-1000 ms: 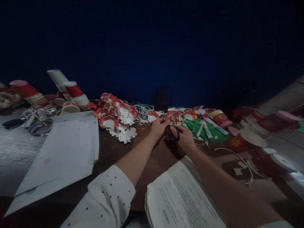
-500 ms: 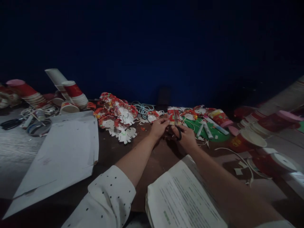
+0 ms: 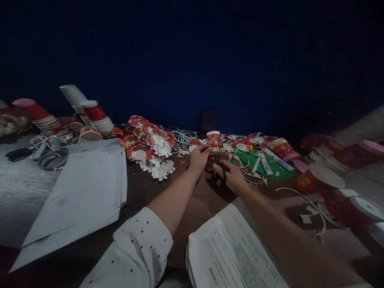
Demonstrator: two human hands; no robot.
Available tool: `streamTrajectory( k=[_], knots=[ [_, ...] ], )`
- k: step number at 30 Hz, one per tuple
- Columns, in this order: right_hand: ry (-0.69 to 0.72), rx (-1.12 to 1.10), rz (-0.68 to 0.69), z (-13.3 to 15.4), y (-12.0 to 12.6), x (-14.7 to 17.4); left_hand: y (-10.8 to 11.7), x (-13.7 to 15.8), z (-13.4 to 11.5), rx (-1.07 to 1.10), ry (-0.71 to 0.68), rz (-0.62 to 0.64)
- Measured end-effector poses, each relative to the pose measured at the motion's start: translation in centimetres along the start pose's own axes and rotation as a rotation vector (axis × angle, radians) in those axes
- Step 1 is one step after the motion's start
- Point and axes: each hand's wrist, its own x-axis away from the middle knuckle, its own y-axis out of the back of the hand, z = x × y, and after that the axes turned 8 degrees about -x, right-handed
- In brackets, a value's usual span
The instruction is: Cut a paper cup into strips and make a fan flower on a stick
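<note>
My left hand [image 3: 200, 157] grips a red paper cup [image 3: 213, 137] by its side, fingers pinched on the wall. The cup is held above the brown table with its white end up. In my right hand [image 3: 232, 175] is a pair of black-handled scissors [image 3: 224, 172], its blades pointing up along the cup's right side. Whether the blades are biting into the paper is too dim to tell. Left of my hands lies a heap of cut red and white paper-cup flowers [image 3: 150, 140].
A white sheet of board [image 3: 90, 192] lies on the left, with stacked cups [image 3: 97, 116] behind it. An open book [image 3: 228, 248] is in front of me. Glue tubes [image 3: 266, 165] rest on a green sheet [image 3: 283, 174]. More cups [image 3: 325, 176] and a loose cord [image 3: 303, 196] are at right.
The cup has shifted slightly left and tilted so more of its white end shows. The scissors and my right hand have moved a little lower. The whole view has shifted slightly.
</note>
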Motion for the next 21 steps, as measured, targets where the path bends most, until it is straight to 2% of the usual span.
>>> streamTrajectory(
  k=[3, 8, 13, 21],
  knots=[
    [0.042, 0.111, 0.038, -0.16, -0.21, 0.19, 0.01, -0.06, 0.01, 0.027, -0.014, -0.037],
    [0.058, 0.208, 0.011, -0.08, -0.40, 0.33, -0.21, 0.42, -0.41, 0.040, 0.004, -0.032],
    [0.071, 0.229, -0.031, 0.26, -0.37, 0.37, -0.37, 0.70, -0.45, 0.030, -0.017, -0.003],
    [0.083, 0.198, -0.025, -0.03, -0.40, 0.39, -0.40, 0.70, -0.33, 0.056, 0.009, 0.000]
  ],
)
